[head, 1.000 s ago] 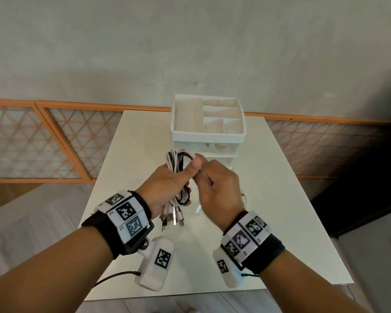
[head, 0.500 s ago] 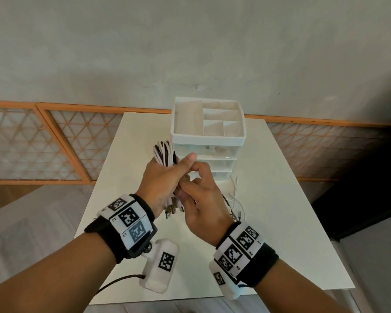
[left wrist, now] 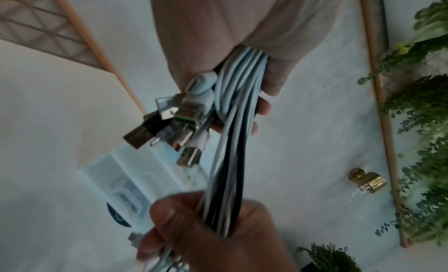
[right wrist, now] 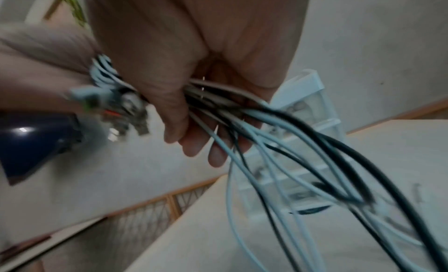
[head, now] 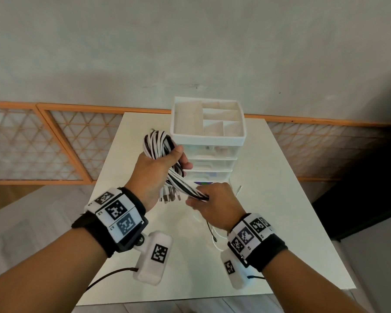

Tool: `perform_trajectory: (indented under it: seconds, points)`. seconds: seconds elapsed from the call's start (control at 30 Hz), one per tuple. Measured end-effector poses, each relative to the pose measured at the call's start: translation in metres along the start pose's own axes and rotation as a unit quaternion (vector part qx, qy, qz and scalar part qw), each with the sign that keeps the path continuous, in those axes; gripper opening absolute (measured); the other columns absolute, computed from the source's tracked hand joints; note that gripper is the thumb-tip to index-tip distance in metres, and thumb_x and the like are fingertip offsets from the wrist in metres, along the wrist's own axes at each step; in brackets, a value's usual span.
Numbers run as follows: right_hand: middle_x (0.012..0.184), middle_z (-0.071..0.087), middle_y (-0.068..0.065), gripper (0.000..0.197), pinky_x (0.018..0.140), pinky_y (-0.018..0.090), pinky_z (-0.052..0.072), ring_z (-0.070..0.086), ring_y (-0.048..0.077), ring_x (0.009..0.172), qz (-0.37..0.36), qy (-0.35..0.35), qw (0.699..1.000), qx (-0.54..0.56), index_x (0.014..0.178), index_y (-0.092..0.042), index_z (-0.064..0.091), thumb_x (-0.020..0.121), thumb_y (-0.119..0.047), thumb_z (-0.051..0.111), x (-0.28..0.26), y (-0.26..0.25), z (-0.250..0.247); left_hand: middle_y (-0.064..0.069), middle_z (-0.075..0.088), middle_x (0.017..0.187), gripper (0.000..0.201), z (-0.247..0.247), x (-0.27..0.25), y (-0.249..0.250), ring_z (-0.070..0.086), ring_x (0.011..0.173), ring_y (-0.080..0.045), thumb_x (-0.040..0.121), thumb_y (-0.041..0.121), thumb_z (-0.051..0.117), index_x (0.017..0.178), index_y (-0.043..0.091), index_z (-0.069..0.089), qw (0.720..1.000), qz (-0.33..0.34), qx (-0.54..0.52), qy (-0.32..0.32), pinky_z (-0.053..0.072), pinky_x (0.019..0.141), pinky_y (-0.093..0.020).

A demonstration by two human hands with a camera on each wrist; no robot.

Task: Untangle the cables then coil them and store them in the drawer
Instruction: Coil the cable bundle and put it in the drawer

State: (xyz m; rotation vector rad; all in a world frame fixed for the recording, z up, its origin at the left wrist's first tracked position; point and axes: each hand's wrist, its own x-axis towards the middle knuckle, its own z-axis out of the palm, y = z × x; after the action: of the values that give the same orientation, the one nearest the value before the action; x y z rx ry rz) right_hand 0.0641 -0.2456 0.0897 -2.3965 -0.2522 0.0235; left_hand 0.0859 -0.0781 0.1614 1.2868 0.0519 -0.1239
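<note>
A bundle of white and black cables (head: 159, 145) is looped through my left hand (head: 155, 170), which grips the coil above the table; its metal plugs (head: 170, 196) hang below the palm. The plugs (left wrist: 174, 126) and strands (left wrist: 232, 142) show close up in the left wrist view. My right hand (head: 210, 203) grips the loose strands (right wrist: 242, 111) lower down, in front of the drawer unit (head: 209, 152). Cable tails (head: 212, 233) trail onto the table under the right wrist. The unit is white with clear drawers, all pushed in.
The white table (head: 291, 199) ends close behind the drawer unit at a grey wall. An orange lattice rail (head: 61, 143) runs along the wall. The unit's top tray (head: 208, 120) has several open compartments. A brass knob (left wrist: 367, 182) and green foliage (left wrist: 426, 161) appear in the left wrist view.
My left hand has lifted the coil up and to the left. My right hand has slid down along the strands, away from the left, pulling them taut.
</note>
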Motion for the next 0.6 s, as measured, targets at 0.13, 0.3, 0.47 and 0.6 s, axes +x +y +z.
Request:
perform_trajectory:
  seconds: [0.13,0.3,0.47,0.6]
  points:
    - [0.067,0.068,0.002,0.028,0.071,0.035,0.047,0.056,0.024,0.068,0.035,0.004,0.997,-0.068,0.068,-0.023,0.071,0.089,-0.041,0.070,0.005,0.012,-0.004,-0.010,0.064,0.074,0.020,-0.001,0.000,0.002,0.068,0.081,-0.032,0.096,0.009,0.060,0.078,0.016,0.065,0.998,0.041,0.037,-0.017,0.052,0.080,-0.043]
    - [0.081,0.073,-0.005,0.022,0.077,0.030,0.050,0.065,0.015,0.084,0.110,0.003,0.992,-0.065,0.089,-0.028,0.079,0.085,-0.049,0.071,0.012,0.034,-0.023,-0.010,0.062,0.075,0.019,-0.005,0.005,0.014,0.066,0.081,-0.031,0.097,0.010,0.061,0.079,0.017,0.064,0.996,0.082,0.022,0.015,0.050,0.083,-0.047]
    - [0.066,0.062,0.001,0.030,0.065,0.028,0.038,0.059,0.025,0.071,0.181,0.147,0.969,-0.084,0.091,-0.023,0.077,0.092,-0.049,0.063,0.015,0.064,-0.049,-0.008,0.059,0.076,0.017,-0.017,0.015,0.042,0.064,0.084,-0.031,0.098,0.011,0.059,0.082,0.016,0.060,0.991,0.126,-0.033,0.018,0.052,0.079,-0.044]
    - [0.083,0.063,0.009,0.022,0.069,0.019,0.035,0.057,0.023,0.072,0.110,0.326,0.938,-0.044,0.111,-0.019,0.075,0.094,-0.017,0.061,0.024,0.062,-0.065,-0.008,0.059,0.075,0.016,-0.017,0.021,0.045,0.064,0.080,-0.030,0.097,0.011,0.060,0.082,0.016,0.061,0.989,0.139,-0.047,0.024,0.052,0.077,-0.042]
